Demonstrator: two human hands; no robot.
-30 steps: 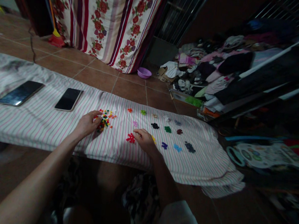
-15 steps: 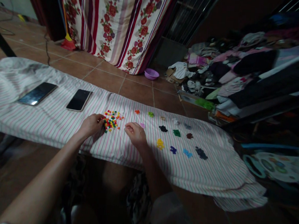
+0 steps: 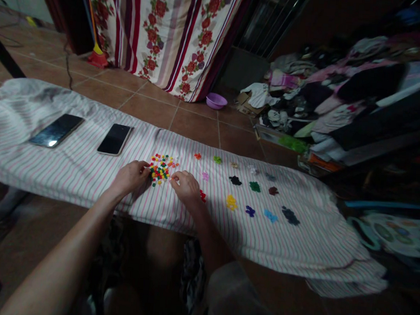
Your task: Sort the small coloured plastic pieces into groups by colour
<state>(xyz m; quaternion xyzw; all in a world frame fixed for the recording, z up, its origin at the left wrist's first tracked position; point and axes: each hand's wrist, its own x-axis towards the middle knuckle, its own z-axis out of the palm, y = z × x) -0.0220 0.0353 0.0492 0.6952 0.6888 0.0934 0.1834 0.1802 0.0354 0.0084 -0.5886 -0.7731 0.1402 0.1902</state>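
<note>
A mixed heap of small coloured beads [image 3: 161,167] lies on a striped cloth [image 3: 69,167]. My left hand [image 3: 132,176] rests at the heap's left edge, fingers curled and touching the beads. My right hand [image 3: 185,186] sits just right of the heap, fingers bent in a pinch at its edge; what they hold is too small to see. To the right lie sorted little piles: red [image 3: 202,196] partly behind my right hand, yellow [image 3: 232,202], black [image 3: 235,180], green [image 3: 254,186], blue [image 3: 250,211] and others.
Two phones [image 3: 114,139] [image 3: 56,130] lie face up on the cloth to the left. Beyond the cloth are a tiled floor, a flowered curtain [image 3: 168,30], a purple bowl [image 3: 216,101] and a heap of clothes [image 3: 307,102]. A toy [image 3: 388,232] lies at far right.
My right hand has moved left from the red pile to the edge of the mixed heap. My left hand stays at the heap. The view has shifted a little.
</note>
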